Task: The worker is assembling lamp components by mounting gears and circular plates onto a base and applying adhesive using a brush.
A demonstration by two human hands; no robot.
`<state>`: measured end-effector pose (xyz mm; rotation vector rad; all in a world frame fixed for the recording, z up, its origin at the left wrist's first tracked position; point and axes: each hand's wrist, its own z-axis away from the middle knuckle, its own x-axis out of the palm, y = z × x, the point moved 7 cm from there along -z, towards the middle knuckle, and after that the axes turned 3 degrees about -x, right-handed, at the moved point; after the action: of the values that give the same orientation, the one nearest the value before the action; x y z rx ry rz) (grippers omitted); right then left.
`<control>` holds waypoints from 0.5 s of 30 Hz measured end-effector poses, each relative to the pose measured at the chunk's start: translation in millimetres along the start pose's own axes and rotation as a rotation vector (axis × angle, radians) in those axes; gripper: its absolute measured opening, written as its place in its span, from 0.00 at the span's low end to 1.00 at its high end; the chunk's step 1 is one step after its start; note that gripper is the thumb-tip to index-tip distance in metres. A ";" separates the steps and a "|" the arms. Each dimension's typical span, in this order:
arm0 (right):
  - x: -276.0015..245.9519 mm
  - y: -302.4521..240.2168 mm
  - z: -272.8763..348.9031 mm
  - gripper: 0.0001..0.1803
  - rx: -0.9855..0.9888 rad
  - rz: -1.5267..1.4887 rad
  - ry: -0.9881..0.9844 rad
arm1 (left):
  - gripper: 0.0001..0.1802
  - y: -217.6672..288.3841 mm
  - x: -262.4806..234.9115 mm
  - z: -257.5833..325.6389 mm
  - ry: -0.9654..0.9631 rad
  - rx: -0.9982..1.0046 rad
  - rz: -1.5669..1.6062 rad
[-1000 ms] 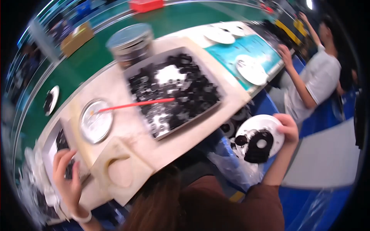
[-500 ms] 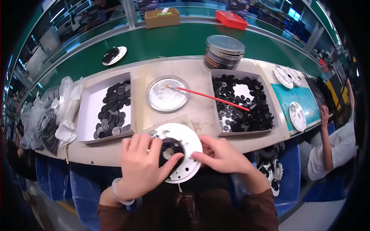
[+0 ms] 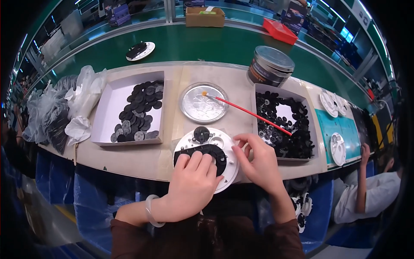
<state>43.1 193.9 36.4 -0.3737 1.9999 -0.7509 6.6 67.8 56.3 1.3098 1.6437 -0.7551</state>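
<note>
A white round plate (image 3: 232,172) lies at the table's near edge, slightly tilted. A black curved part (image 3: 219,156) sits on it, and a small black gear wheel (image 3: 201,134) is at its far left. My left hand (image 3: 192,185) is closed over the near side of the plate, fingers curled on the black part and thumb along the white surface. The fingertips are partly hidden. Beside the right rim, my right hand (image 3: 261,164) has its thumb and fingers apart, with nothing visible between them.
A box of dark discs (image 3: 99,125) stands left, a box of small black gears (image 3: 317,149) right. Between them, a red-handled brush (image 3: 254,115) rests on a round metal lid (image 3: 189,113). A tin (image 3: 269,67) stands behind. Plastic bags (image 3: 56,112) lie left; a co-worker (image 3: 371,194) sits right.
The plate has turned and come down onto the table edge, now showing the gear wheel. My right hand has loosened from its rim; my left has shifted over the black part. The view has swung left.
</note>
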 end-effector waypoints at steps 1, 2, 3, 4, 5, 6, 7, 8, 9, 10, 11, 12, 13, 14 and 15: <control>-2.0 -1.2 -1.2 0.10 -0.040 -0.003 0.058 | 0.15 -2.4 2.0 -0.9 -0.022 -0.003 0.042; 0.4 -0.1 -3.0 0.10 -0.039 -0.003 0.052 | 0.15 -5.4 3.1 -1.9 -0.024 -0.008 0.045; 0.4 -3.0 -5.1 0.10 -0.078 0.046 0.092 | 0.15 -10.0 4.4 -2.6 -0.036 -0.018 0.105; 0.3 -5.1 -6.4 0.10 -0.117 0.096 0.132 | 0.15 -13.3 6.3 -2.5 -0.048 -0.029 0.166; 4.1 -1.8 -7.7 0.10 -0.114 0.095 0.128 | 0.15 -15.4 7.8 -1.8 -0.041 -0.037 0.204; 10.0 -0.7 -8.8 0.10 -0.159 0.102 0.113 | 0.15 -17.4 9.3 -0.7 -0.043 -0.042 0.206; 14.3 -1.5 -9.1 0.09 -0.204 0.110 0.098 | 0.15 -18.4 10.0 0.6 -0.038 -0.030 0.248; 13.5 -2.5 -8.7 0.09 -0.203 0.110 0.091 | 0.15 -19.6 10.3 2.3 -0.033 -0.019 0.291; 13.8 -3.3 -8.0 0.08 -0.189 0.120 0.026 | 0.15 -21.0 8.6 5.2 -0.032 -0.033 0.293; 15.8 -2.8 -6.9 0.08 -0.176 0.130 -0.041 | 0.15 -21.1 6.5 8.3 -0.054 -0.033 0.341; 16.8 -2.8 -4.6 0.08 -0.182 0.127 -0.056 | 0.15 -21.0 6.1 11.3 -0.075 -0.033 0.390; 18.3 -4.2 -2.2 0.08 -0.202 0.134 -0.062 | 0.15 -22.4 7.4 12.7 -0.074 -0.047 0.391; 19.7 -5.6 -1.1 0.08 -0.224 0.141 -0.069 | 0.14 -21.5 6.2 13.0 -0.020 -0.034 0.392; 22.0 -4.1 -1.2 0.08 -0.231 0.136 -0.081 | 0.13 -20.6 5.5 13.0 0.034 -0.022 0.392; 20.9 -2.0 -1.0 0.07 -0.238 0.159 -0.017 | 0.14 -20.9 7.5 12.1 0.065 -0.015 0.394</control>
<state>31.3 181.5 24.0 -0.3524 2.0804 -0.4101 -10.8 55.2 43.1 1.5974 1.3747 -0.4648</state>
